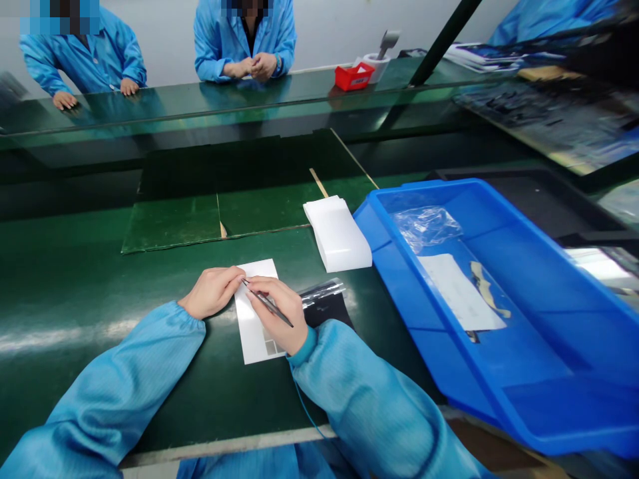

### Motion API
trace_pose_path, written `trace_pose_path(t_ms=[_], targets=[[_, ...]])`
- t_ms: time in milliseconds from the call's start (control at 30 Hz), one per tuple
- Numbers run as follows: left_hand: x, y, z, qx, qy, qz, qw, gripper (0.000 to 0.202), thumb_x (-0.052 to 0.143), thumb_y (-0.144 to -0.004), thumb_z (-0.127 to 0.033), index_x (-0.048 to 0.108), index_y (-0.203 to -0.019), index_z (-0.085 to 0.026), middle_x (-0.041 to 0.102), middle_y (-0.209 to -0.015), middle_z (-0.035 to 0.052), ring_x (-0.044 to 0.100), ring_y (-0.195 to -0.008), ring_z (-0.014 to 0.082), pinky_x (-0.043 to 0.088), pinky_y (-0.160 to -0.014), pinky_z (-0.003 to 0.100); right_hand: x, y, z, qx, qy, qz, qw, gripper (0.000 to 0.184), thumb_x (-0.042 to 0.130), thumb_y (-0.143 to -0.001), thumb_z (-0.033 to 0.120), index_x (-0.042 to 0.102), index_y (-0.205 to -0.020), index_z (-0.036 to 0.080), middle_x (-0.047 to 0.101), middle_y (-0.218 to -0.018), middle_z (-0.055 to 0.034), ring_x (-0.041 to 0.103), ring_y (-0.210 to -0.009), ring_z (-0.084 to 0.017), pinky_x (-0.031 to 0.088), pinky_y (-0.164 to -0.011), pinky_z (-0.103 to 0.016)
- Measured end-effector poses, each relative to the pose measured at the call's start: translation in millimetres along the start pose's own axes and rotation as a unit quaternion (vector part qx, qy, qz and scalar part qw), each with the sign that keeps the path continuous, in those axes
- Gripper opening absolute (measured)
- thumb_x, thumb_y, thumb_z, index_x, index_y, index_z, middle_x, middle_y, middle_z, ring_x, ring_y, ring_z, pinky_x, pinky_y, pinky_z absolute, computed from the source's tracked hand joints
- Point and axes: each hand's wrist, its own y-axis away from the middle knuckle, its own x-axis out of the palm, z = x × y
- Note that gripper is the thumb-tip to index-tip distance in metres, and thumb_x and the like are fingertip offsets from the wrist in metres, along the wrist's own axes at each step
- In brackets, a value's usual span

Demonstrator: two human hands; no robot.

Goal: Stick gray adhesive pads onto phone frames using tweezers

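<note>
Bench work with two bare hands at a green worktop (74, 266). The right hand (282, 309) grips slim tweezers (272, 306), whose tips meet the fingertips of the left hand (212, 291); those fingers are drawn close together, and whether they pinch anything one cannot tell. Beneath both hands lies a white sheet (252, 336) at the near centre, its middle covered by the right hand, with small grey squares showing near its near edge. The right forearm hides part of a dark sheet (327, 311) with clear film along its far edge, just right of the white sheet. Farther off, a stack of white paper (342, 236), curled at its near end, rests partly on a green board (264, 199) and beside a large blue tray (539, 399) that takes up the right side. The tray contains a crumpled clear bag (426, 226) at its far end, a white paper (462, 293) nearer, and a beige strip (484, 289) to the paper's right. On the far counter (170, 98) stand a red box (353, 78) and, behind it, a white tub (378, 66) holding a grey tool (388, 42); to their left are two people in blue coats.
</note>
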Motion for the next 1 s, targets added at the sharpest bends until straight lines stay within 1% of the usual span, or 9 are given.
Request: trace_pose_path(t_ms=[133, 267, 400, 533, 933, 1000], targets=[[0.7, 0.1, 0.9, 0.007, 0.0, 0.0, 1.0, 0.027, 0.037, -0.105, -0.029, 0.061, -0.097, -0.019, 0.067, -0.086, 0.0027, 0.063, -0.075, 0.0146, 0.046, -0.072, 0.025, 0.1, -0.3, 0.2, -0.006, -0.006, 0.009, 1.0, 0.021, 0.063, -0.092, 0.013, 0.067, -0.11, 0.024, 0.073, -0.11, -0.0052, 0.068, -0.109, -0.021, 0.056, -0.098, -0.038], [2.3, 0.6, 2.6, 0.011, -0.004, 0.001, 1.0, 0.026, 0.037, -0.104, -0.028, 0.062, -0.099, -0.019, 0.069, -0.09, 0.0035, 0.064, -0.08, 0.0157, 0.047, -0.074, 0.026, 0.0, -0.8, 1.1, 0.002, 0.0, -0.001, 1.0, 0.021, 0.063, -0.093, 0.013, 0.067, -0.11, 0.024, 0.073, -0.11, -0.0055, 0.068, -0.108, -0.021, 0.057, -0.097, -0.039], [3.2, 0.9, 3.8, 0.009, -0.009, 0.002, 1.0, 0.027, 0.036, -0.105, -0.029, 0.062, -0.099, -0.019, 0.07, -0.09, 0.0036, 0.065, -0.079, 0.0158, 0.047, -0.073, 0.026, 0.5, -0.9, 1.1, 0.002, 0.0, 0.004, 1.0, 0.02, 0.063, -0.093, 0.014, 0.067, -0.109, 0.025, 0.073, -0.109, -0.0053, 0.069, -0.108, -0.022, 0.057, -0.096, -0.04], [3.2, 0.9, 3.6, 0.008, -0.006, 0.001, 1.0, 0.026, 0.037, -0.104, -0.029, 0.061, -0.099, -0.02, 0.07, -0.091, 0.0036, 0.065, -0.08, 0.0159, 0.047, -0.074, 0.026, 1.3, -0.9, 0.8, 0.002, 0.001, -0.005, 1.0, 0.02, 0.063, -0.092, 0.014, 0.067, -0.109, 0.025, 0.073, -0.109, -0.0052, 0.069, -0.107, -0.021, 0.057, -0.096, -0.039], [2.2, 0.3, 1.9, -0.002, 0.001, 0.004, 1.0, 0.029, 0.035, -0.105, -0.03, 0.061, -0.098, -0.019, 0.068, -0.088, 0.0038, 0.064, -0.078, 0.0152, 0.047, -0.073, 0.026, 0.6, -0.9, 1.5, 0.001, -0.004, 0.004, 1.0, 0.021, 0.064, -0.092, 0.013, 0.067, -0.108, 0.025, 0.073, -0.108, -0.0053, 0.069, -0.107, -0.021, 0.057, -0.096, -0.039], [1.8, 0.1, 1.1, -0.004, -0.001, 0.001, 1.0, 0.03, 0.035, -0.105, -0.031, 0.062, -0.098, -0.019, 0.068, -0.086, 0.0036, 0.063, -0.076, 0.0151, 0.047, -0.072, 0.026, 0.8, -0.7, 1.2, 0.003, 0.004, -0.002, 1.0, 0.02, 0.064, -0.092, 0.014, 0.067, -0.108, 0.025, 0.073, -0.109, -0.0055, 0.069, -0.106, -0.021, 0.057, -0.095, -0.039]])
